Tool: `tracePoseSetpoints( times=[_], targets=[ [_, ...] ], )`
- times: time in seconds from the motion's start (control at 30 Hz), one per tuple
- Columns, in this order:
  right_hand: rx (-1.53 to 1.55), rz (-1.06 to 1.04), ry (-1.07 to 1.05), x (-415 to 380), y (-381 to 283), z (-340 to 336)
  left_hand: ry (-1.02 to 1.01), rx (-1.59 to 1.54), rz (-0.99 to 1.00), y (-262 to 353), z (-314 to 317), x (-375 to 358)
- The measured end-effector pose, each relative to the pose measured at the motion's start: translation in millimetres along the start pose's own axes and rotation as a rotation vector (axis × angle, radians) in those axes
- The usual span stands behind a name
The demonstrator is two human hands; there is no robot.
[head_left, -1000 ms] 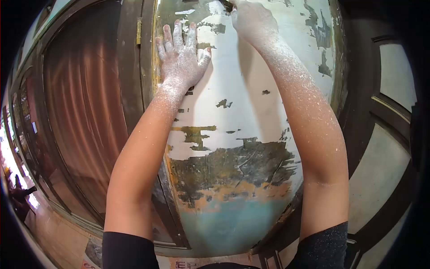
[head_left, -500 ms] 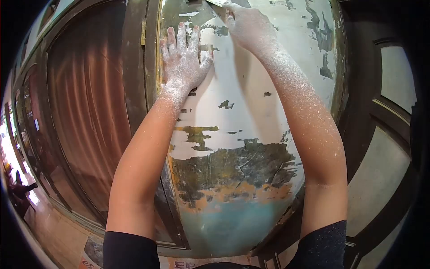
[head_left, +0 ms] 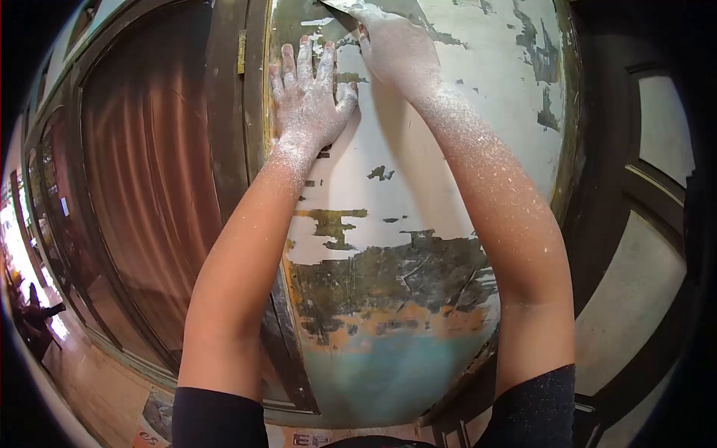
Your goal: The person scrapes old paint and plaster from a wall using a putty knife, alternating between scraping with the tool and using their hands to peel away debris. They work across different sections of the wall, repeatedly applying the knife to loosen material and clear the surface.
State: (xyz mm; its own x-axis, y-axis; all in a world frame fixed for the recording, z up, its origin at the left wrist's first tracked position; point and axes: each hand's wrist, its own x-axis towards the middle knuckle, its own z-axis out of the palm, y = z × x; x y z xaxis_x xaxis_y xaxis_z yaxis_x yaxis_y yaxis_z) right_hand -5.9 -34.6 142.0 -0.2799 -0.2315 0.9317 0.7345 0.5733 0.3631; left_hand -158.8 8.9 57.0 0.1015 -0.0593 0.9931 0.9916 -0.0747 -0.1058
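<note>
My left hand [head_left: 312, 108] lies flat against the upright panel [head_left: 418, 172], fingers spread and dusted with white powder. Higher up, my right hand [head_left: 399, 56] is closed around a scraper [head_left: 345, 7], whose thin blade reaches left over a dark patch near the top edge of the view. Its handle is mostly hidden by my fingers. White filler covers much of the panel, with bare dark patches showing through. Lower down, a dark scraped band [head_left: 388, 280] gives way to orange and then pale blue-green paint [head_left: 388, 373]. White dust coats both my forearms.
A dark wooden frame with glass and a reddish-brown curtain [head_left: 142, 157] stands at the left, with a brass hinge [head_left: 241, 52]. To the right is a dark door with pale panels [head_left: 635, 299]. Printed paper [head_left: 153, 425] lies on the floor [head_left: 93, 366].
My right hand and the scraper have moved left and slightly down, closer to my left hand. My left hand stays in place on the panel.
</note>
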Motion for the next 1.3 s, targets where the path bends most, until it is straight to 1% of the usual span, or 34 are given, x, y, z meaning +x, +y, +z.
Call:
tracePoseSetpoints(
  times=[0.03,0.07,0.13,0.17,0.23,0.37,0.4,0.43,0.47,0.5,0.57,0.6,0.63,0.7,0.73,0.83,0.87,0.97,1.0,1.07,1.17,1.2,1.27,1.3],
  targets=[
    [-0.039,0.089,-0.082,1.6,-2.0,0.0,0.009,-0.01,0.003,0.3,0.9,-0.4],
    [-0.04,0.091,-0.082,4.3,-1.5,2.9,0.007,-0.011,0.004,0.6,1.7,-0.7],
    [-0.16,0.094,-0.132,12.8,-0.1,9.1,0.007,-0.002,-0.002,-0.1,1.2,-0.1],
    [-0.159,0.094,-0.132,13.4,1.2,10.7,0.007,-0.001,-0.002,-0.4,0.8,-0.1],
    [-0.166,0.078,-0.199,15.4,0.2,10.9,0.005,0.001,-0.004,0.1,0.5,-0.6],
    [-0.133,0.083,-0.113,11.5,-1.4,17.8,-0.002,0.009,-0.004,0.1,1.6,0.9],
    [-0.147,0.071,-0.104,10.8,-0.1,18.7,0.052,-0.045,0.029,-2.6,0.7,-1.6],
    [-0.162,0.062,-0.096,9.9,0.4,18.1,0.052,-0.045,0.03,-2.3,1.6,-1.5],
    [-0.297,-0.059,-0.143,12.4,17.3,29.2,0.033,-0.026,0.01,-1.3,3.0,-1.0],
    [-0.298,-0.059,-0.144,11.9,19.1,27.4,0.014,-0.006,-0.01,-0.4,3.1,-0.6],
    [-0.407,-0.028,-0.055,12.1,21.8,24.8,0.014,-0.007,-0.007,-0.7,2.6,-1.0],
    [-0.442,0.004,-0.192,15.3,22.6,18.6,0.017,-0.008,-0.003,-1.1,3.0,-1.0],
    [-0.442,0.002,-0.194,16.0,22.1,13.6,0.017,-0.009,-0.005,-1.5,3.4,-0.7],
    [-0.226,0.131,-0.102,12.1,17.9,0.8,0.021,-0.006,-0.003,-1.5,3.9,-0.7],
    [-0.278,0.2,-0.195,10.3,15.3,-9.4,0.022,-0.007,-0.004,-1.2,4.0,-1.0],
    [-0.228,0.213,-0.199,12.3,16.2,-26.1,0.042,-0.01,0.001,-0.4,2.5,-1.5],
    [-0.272,0.029,-0.08,12.8,49.0,-3.3,0.033,-0.008,-0.002,-0.1,1.2,-0.9],
    [-0.244,0.022,-0.063,19.9,44.4,-9.7,0.018,-0.008,-0.005,0.1,-0.4,-0.2],
    [-0.247,0.024,-0.066,19.9,46.3,-10.6,0.018,-0.005,-0.007,0.1,-0.3,-0.8],
    [-0.415,0.089,-0.17,23.9,49.5,-11.8,0.013,0.015,-0.015,1.1,0.2,-1.1],
    [-0.47,0.095,-0.204,25.0,62.0,-8.5,0.019,0.006,-0.008,-0.3,1.4,-1.4],
    [-0.47,0.097,-0.204,24.6,61.0,-8.8,0.018,0.005,-0.005,0.2,1.3,-0.8],
    [-0.462,0.164,-0.122,22.7,57.5,-7.0,0.02,0.029,-0.005,0.8,1.5,-0.5],
    [-0.455,0.167,-0.135,18.9,57.8,-6.8,0.005,0.03,-0.009,0.4,1.9,-2.3]
  ],
)
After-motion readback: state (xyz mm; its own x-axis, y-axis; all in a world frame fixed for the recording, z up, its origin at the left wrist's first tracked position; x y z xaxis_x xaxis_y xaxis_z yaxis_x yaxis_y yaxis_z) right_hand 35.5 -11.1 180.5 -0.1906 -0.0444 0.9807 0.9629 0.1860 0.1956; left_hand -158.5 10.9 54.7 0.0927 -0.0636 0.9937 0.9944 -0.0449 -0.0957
